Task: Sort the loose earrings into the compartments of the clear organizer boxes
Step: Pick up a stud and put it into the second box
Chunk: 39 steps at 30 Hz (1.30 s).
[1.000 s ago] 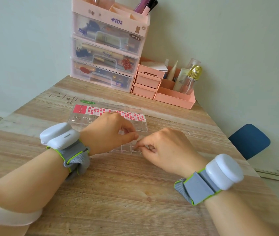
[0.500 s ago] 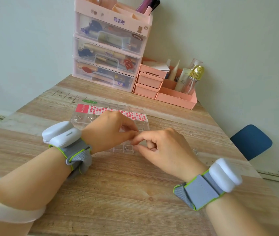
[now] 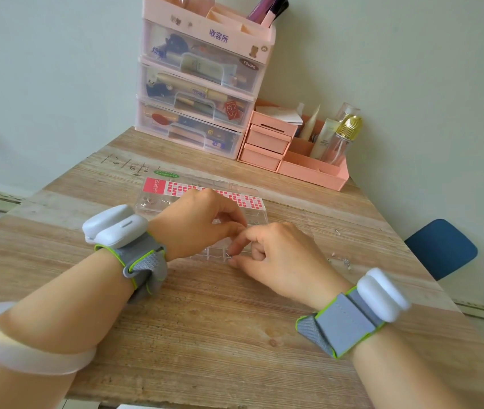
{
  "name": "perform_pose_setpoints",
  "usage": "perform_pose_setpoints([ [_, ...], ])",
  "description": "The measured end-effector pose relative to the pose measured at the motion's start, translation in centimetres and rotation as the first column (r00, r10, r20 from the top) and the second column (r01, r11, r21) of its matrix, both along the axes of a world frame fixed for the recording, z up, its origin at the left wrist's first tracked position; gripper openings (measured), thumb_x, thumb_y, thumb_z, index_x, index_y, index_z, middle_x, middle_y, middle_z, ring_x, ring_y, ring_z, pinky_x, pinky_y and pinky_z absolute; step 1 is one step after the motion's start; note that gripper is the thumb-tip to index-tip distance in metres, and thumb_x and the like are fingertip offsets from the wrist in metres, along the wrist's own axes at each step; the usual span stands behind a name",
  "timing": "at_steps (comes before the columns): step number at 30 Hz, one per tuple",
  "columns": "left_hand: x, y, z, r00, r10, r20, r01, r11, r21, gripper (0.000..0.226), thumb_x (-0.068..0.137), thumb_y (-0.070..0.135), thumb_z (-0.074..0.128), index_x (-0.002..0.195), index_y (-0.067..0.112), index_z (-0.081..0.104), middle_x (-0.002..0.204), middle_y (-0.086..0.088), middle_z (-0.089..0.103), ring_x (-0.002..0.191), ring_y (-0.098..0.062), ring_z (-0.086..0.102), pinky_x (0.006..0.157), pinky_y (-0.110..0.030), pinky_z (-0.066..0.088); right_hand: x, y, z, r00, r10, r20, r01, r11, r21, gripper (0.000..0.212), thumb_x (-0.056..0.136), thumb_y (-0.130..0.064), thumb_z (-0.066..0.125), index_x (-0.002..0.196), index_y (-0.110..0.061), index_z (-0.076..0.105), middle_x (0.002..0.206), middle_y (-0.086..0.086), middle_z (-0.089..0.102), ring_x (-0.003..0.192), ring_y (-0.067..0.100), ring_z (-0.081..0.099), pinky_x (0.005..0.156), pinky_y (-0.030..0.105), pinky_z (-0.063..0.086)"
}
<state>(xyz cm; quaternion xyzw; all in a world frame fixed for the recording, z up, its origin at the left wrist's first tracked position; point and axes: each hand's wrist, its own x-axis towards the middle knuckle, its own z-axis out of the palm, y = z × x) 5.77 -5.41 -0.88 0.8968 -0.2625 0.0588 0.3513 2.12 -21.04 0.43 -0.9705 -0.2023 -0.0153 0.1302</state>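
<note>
A clear organizer box (image 3: 205, 253) with small compartments lies on the wooden table, mostly covered by my hands. Its far part (image 3: 158, 199) carries a red sticker, and small earrings show in the compartments there. My right hand (image 3: 276, 258) pinches a tiny metal earring (image 3: 229, 255) between thumb and forefinger, low over a near compartment. My left hand (image 3: 196, 225) hovers over the box with its fingers curled and fingertips together. Whether the left fingers hold anything is hidden. Loose earrings (image 3: 341, 259) lie on the table to the right.
A pink three-drawer organizer (image 3: 199, 84) with brushes on top stands against the back wall. Beside it sits a pink desk tidy (image 3: 311, 169) with bottles. A blue chair (image 3: 441, 246) is off the table's right edge. Bare wood (image 3: 220, 335) lies between my forearms.
My hands met fingertip to fingertip half a second ago. Now the right hand has dropped toward the near compartments with the earring, while the left hand stays over the box.
</note>
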Motion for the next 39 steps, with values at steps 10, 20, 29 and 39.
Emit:
perform_pose_setpoints([
  [10,0.1,0.0,0.0,1.0,-0.005,-0.002,0.005,0.999,0.034,0.017,0.088,0.022,0.057,0.098,0.026,0.07,0.096,0.005,0.07,0.095,-0.007,0.06,0.087,-0.023,0.045,0.0,0.3,-0.8,1.0,-0.01,0.025,0.009,0.999,0.04,0.01,0.083,-0.038,0.061,0.08,-0.03,0.056,0.045,-0.014,0.05,0.046,0.003,0.045,0.059,0.028,0.046],
  [20,0.1,0.5,0.2,0.997,-0.049,-0.064,0.051,0.998,0.028,0.02,0.089,0.016,0.055,0.1,0.027,0.069,0.098,0.008,0.07,0.097,-0.005,0.06,0.089,-0.028,0.046,0.0,0.0,-0.8,0.999,-0.018,-0.037,0.022,0.994,0.111,0.008,0.085,-0.036,0.061,0.086,-0.029,0.061,0.04,-0.011,0.051,0.042,0.001,0.048,0.064,0.027,0.049],
  [29,0.1,0.5,0.2,0.996,-0.061,-0.061,0.062,0.998,0.013,0.021,0.089,0.015,0.055,0.102,0.025,0.068,0.099,0.008,0.069,0.097,-0.005,0.06,0.085,-0.021,0.045,0.4,0.0,-0.7,0.997,0.001,-0.072,0.007,0.994,0.106,0.009,0.084,-0.035,0.061,0.081,-0.029,0.055,0.041,-0.011,0.052,0.04,0.003,0.047,0.062,0.03,0.05],
  [39,0.3,0.6,0.1,0.994,-0.08,-0.08,0.08,0.997,-0.004,0.02,0.088,0.017,0.056,0.08,0.032,0.047,0.085,0.015,0.067,0.089,0.002,0.058,0.067,-0.003,0.038,-0.1,-1.4,0.2,0.978,-0.064,0.2,0.076,0.996,-0.054,0.015,0.086,-0.047,0.055,0.092,-0.038,0.044,0.05,-0.008,0.045,0.055,0.01,0.044,0.06,0.029,0.044],
])
